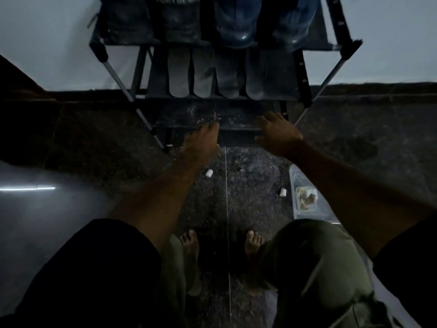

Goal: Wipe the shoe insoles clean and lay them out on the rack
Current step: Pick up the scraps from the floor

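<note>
Dim room, pale wall across the top of the frame, dark speckled floor (236,197) below. A metal-framed rack (305,74) stands at upper centre, and four grey insoles (203,72) lie side by side on its middle shelf, under the shoes on the top shelf. Both hands reach to the gritty lowest shelf (236,114) at mid-frame: left hand (203,138) blurred, fingers too dark to tell; right hand (276,131) with fingers loosely spread, holding nothing. The insoles look light, thin and floppy, likely best lifted by a pinch at the heel edge, supported underneath so they don't fold
</note>
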A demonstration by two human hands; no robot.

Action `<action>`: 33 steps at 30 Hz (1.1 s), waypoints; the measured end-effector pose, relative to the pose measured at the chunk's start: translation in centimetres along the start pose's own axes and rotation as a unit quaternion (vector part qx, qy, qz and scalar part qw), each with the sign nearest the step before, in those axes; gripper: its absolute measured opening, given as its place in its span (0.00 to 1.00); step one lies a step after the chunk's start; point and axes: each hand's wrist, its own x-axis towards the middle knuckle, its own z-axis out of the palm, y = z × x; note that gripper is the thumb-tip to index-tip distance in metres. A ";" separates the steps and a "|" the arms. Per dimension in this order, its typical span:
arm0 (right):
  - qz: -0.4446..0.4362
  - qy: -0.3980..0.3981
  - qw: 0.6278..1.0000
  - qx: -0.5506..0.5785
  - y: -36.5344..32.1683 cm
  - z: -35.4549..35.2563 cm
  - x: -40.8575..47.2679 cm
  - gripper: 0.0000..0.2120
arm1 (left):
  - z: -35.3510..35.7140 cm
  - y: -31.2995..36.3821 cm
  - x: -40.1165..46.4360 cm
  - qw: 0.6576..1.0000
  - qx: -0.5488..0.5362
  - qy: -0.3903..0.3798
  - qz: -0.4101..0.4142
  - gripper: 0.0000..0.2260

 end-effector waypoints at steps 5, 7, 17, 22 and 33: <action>0.012 -0.038 0.999 0.003 4.8 4.6 1.5 0.25 | 6.3 1.7 3.4 0.998 -0.018 -0.066 -0.009 0.28; 0.016 -0.047 0.999 0.007 6.4 6.7 1.7 0.25 | 8.7 2.7 4.6 0.996 -0.034 -0.085 -0.010 0.28; 0.076 -0.094 0.992 0.047 12.3 19.4 0.4 0.25 | 20.6 8.6 7.9 0.991 -0.016 -0.123 0.052 0.25; 0.103 -0.136 0.982 0.077 14.9 25.3 -0.7 0.25 | 26.3 8.8 7.8 0.987 -0.019 -0.153 0.047 0.24; 0.132 -0.174 0.973 0.080 16.0 33.4 -0.5 0.21 | 32.8 8.7 9.6 0.977 0.017 -0.209 0.041 0.28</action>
